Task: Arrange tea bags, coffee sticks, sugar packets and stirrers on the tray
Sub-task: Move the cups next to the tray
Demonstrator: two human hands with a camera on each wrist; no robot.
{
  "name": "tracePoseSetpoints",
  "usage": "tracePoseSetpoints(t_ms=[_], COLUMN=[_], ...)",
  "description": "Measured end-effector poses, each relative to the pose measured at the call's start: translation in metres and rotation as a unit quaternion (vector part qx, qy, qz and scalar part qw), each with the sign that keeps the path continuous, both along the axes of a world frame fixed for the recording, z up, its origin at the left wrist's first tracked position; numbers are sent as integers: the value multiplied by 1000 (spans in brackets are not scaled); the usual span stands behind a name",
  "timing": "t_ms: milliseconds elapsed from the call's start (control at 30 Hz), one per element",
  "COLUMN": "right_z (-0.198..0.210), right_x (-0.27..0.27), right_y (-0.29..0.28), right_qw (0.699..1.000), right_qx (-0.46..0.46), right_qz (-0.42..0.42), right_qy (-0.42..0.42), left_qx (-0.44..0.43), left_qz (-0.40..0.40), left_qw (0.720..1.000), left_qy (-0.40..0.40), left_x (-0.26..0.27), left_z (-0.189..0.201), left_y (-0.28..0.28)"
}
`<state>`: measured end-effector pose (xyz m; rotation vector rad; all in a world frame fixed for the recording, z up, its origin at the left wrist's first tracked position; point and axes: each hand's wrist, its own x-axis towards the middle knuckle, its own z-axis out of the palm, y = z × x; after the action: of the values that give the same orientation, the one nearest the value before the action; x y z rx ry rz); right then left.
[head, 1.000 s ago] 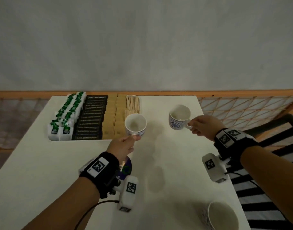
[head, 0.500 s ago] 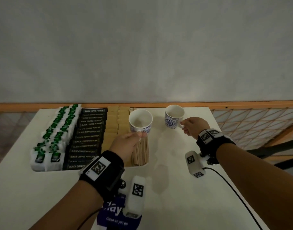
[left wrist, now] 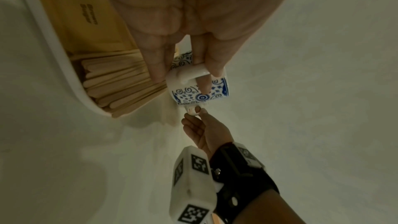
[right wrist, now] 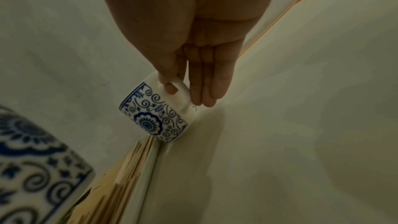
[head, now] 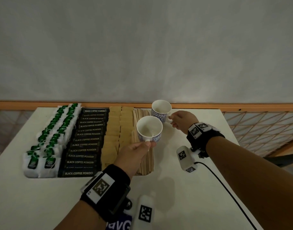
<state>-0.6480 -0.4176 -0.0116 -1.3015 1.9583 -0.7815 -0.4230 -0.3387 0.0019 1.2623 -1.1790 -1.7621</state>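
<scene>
Up at twelve o'clock, the right hand [head: 181, 120] pinches the far cup [head: 160, 109] by its handle; the left hand [head: 131, 156] grips the near cup [head: 149, 128], seemingly raised over the stirrers [head: 145, 161] in the tray [left wrist: 53, 54].

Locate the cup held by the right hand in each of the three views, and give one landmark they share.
Head: the right hand's cup is upper centre, at the tray's far right corner.
Left wrist: mid-frame, only its handle peeks out below the left hand's cup.
Right wrist: centre, the cup hangs from the fingers.
Shared landmark: the wooden stirrers.
</scene>
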Motion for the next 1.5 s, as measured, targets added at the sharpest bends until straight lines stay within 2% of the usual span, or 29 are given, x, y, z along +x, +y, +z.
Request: tracePoseSetpoints(t_ms=[233,367,500,833,900,967,1067,1133,1267,1500], right_z=[-5,-1,1,9,26,45,62,62,55,53], right_x=[1,3,2,-9,-9,-5,3,11,23,25], right_y=[-5,-2,-4,6,21,41,64,69,61,49], right_qw=[999,994,991,994,998,999,990,980,971,968], right_qx=[-2,-3,-6,-6,-34,-24,23,50,61,47], right_qz=[-5,-6,1,-15,-9,30,114,142,145,151], right_qy=[38,106,134,105,47,8,77,131,178,194], left_qx=[-8,-6,-3,8,-4,-6,-13,-29,-41,-48], left_qz=[-11,-19,-25,-35,-41,-40,-53,-59,-55,-49], left_qw=[1000,1000,1000,999,999,998,994,988,982,983], left_qy=[7,9,-1,-5,-28,-46,-93,-138,-177,-170], left_x=[-5,-7,-9,-21,-28,-37,-53,-63,-72,-60], left_z=[0,-2,-6,-6,-6,-5,0,-1,-3,-8], left_y=[-1,1,2,5,5,5,8,10,11,1])
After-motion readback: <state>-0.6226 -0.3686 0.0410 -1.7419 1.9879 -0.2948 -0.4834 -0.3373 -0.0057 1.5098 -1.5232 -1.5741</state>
